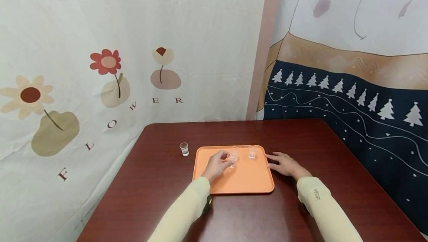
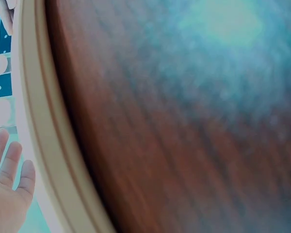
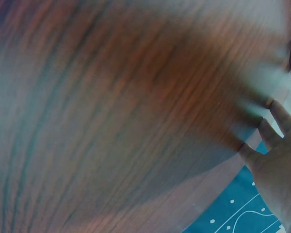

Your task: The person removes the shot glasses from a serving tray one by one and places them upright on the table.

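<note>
An orange tray [image 1: 249, 177] lies on the table. Over its left half my left hand [image 1: 214, 167] pinches a small clear shot glass [image 1: 231, 163] between thumb and fingers. Just behind that one is another shot glass [image 1: 235, 150], partly overlapped by it. A further shot glass [image 1: 252, 152] stands upright near the tray's back right corner. My right hand [image 1: 285, 164] rests beside the tray, its spread fingers at the right rim. In the right wrist view those fingers [image 3: 269, 133] reach down to the wood; that view shows no glass in them.
One more shot glass [image 1: 184, 149] stands upright on the dark wooden table [image 1: 160, 182], left of the tray. A printed cloth [image 1: 207, 48] hangs behind the table, and a dark blue cloth [image 1: 334, 104] with white trees hangs along the right side.
</note>
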The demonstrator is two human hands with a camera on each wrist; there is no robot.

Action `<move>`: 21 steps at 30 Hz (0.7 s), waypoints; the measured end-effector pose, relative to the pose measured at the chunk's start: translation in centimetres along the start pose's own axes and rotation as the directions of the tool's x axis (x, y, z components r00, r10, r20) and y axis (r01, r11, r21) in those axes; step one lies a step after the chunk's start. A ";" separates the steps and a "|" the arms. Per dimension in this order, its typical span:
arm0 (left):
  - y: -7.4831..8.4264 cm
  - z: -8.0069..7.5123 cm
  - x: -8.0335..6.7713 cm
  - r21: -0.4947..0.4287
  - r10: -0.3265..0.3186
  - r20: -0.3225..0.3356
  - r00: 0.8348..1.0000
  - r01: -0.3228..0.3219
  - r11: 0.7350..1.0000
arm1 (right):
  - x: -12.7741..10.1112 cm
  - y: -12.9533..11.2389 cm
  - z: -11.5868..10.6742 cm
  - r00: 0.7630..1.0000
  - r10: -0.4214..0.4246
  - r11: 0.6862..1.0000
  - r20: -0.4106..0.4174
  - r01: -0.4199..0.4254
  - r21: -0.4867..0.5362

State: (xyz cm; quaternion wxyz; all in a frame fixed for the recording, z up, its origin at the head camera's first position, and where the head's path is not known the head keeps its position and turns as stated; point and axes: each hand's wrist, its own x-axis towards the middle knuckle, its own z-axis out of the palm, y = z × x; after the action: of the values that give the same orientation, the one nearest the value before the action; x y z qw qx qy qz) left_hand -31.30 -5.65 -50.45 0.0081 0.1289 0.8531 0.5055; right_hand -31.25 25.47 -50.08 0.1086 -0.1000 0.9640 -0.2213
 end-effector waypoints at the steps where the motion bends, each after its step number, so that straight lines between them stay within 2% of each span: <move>1: 0.0 -0.1 0.0 0.004 0.002 -0.002 1.000 -0.002 1.000 | 0.0 0.0 0.0 1.000 -0.002 1.000 0.000 0.002 -0.002; 9: 0.4 -1.3 0.2 0.024 0.024 -0.033 0.999 -0.023 0.999 | 0.1 0.1 0.1 1.000 -0.005 1.000 -0.003 0.005 -0.007; 15: 0.6 -2.5 0.2 0.006 -0.004 -0.045 0.999 0.004 1.000 | -0.1 0.1 0.2 1.000 -0.010 1.000 -0.005 0.010 -0.002; 17: 0.6 -3.0 0.2 -0.007 -0.015 -0.058 0.998 0.014 1.000 | -0.1 0.0 0.2 1.000 -0.011 1.000 -0.005 0.011 -0.003; 21: 0.3 -4.0 0.5 -0.011 0.002 -0.099 0.995 -0.003 1.000 | -0.1 0.0 0.2 1.000 -0.008 1.000 -0.002 0.008 -0.005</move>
State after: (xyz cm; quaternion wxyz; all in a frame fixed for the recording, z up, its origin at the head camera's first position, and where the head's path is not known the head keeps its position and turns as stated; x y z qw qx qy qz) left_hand -32.26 -8.82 -48.22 -0.0340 0.1050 0.8493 0.5162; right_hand -31.07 25.44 -50.21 0.1066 -0.1038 0.9642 -0.2194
